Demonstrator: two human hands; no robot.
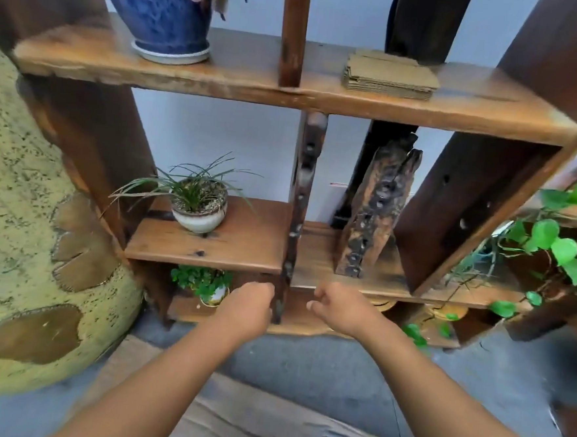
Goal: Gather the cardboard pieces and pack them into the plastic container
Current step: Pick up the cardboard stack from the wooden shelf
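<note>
A stack of brown cardboard pieces lies on the top board of a wooden shelf, right of a thin upright post. Far below it, both arms reach forward at the level of the lowest shelves. My left hand is loosely curled with nothing in it. My right hand hangs beside it, fingers bent and apart, also holding nothing. No plastic container is in view.
A blue glazed plant pot stands at the top left. A small white pot of grass and a carved wood piece sit on the middle shelves. Leafy vines hang right; a large yellow-green mottled vessel stands left.
</note>
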